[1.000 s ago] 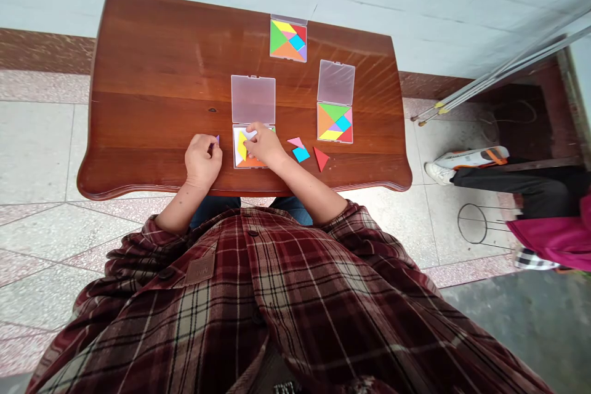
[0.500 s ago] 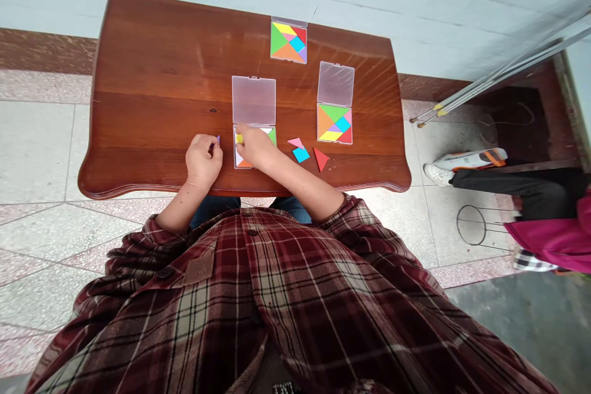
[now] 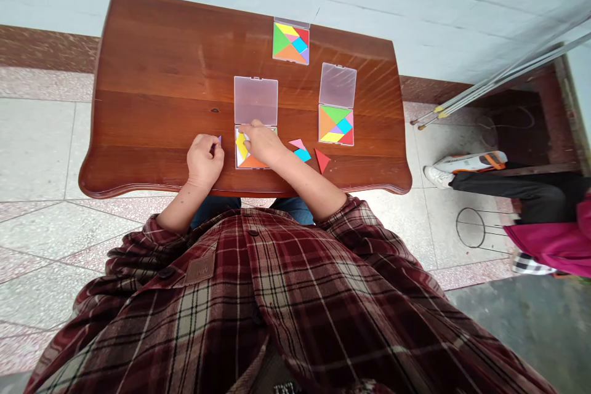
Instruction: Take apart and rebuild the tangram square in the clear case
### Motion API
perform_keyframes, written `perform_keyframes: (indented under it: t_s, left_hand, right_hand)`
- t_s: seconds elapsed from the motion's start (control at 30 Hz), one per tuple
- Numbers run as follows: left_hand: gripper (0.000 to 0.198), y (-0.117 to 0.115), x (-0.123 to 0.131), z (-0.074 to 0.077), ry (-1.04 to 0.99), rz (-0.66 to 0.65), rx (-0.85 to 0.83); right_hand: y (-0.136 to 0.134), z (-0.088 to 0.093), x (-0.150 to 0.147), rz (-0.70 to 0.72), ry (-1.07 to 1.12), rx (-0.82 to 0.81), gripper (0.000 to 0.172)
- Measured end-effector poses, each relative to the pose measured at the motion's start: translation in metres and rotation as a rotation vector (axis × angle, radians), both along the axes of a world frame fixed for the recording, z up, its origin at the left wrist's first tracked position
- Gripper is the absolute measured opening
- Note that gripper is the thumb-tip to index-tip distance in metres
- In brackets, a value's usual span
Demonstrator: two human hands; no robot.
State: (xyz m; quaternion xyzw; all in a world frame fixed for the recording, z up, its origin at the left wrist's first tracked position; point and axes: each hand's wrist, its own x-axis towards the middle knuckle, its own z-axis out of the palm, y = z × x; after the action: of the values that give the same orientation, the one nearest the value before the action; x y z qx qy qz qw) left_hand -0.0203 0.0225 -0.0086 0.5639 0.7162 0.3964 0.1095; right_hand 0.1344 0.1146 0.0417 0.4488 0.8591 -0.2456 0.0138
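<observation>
My right hand [image 3: 264, 143] reaches over an open tangram box [image 3: 236, 166] and has its thumb and index finger at the upper edges of a yellow parallelogram piece [image 3: 241, 149]. This piece lies at the left inside the tray. An orange piece [image 3: 253, 162] shows along the bottom; a bit of green shows at the right, mostly under my hand. To the left of the box, my left hand [image 3: 204, 157] is closed in a pinch, with the tip of a purple piece [image 3: 220, 140] sticking out behind its fingers. The clear lid [image 3: 255, 100] lies folded back.
Pink [image 3: 298, 144], blue [image 3: 303, 154] and red [image 3: 322, 160] pieces lie loose right of my right hand. A filled tangram box [image 3: 336, 125] lies open at the right, another [image 3: 290, 43] at the table's [image 3: 161, 74] far edge. Someone's leg [image 3: 508, 181] shows at the right.
My right hand has shifted slightly right and its fingers have spread, uncovering more of the yellow piece and the orange one. My left hand keeps its pinch in place.
</observation>
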Motion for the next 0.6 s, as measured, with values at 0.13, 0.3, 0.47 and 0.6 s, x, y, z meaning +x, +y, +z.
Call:
perform_keyframes:
  t_s: [0.13,0.3,0.47,0.6]
  left_hand:
    - [0.011,0.0,0.0,-0.001,-0.003,0.006,0.003]
    - [0.01,0.001,-0.001,-0.004,0.001,-0.004,0.005]
    - [0.01,0.001,-0.002,-0.007,-0.002,0.003,-0.003]
    - [0.009,0.001,-0.002,-0.006,-0.005,0.007,-0.011]
  right_hand:
    - [-0.002,0.01,-0.001,0.065,-0.105,-0.01,0.046]
    - [-0.002,0.017,0.001,0.113,-0.201,0.025,0.038]
    - [-0.004,0.018,0.002,0.135,-0.206,0.007,0.037]
    - [-0.005,0.016,0.002,0.145,-0.183,-0.008,0.033]
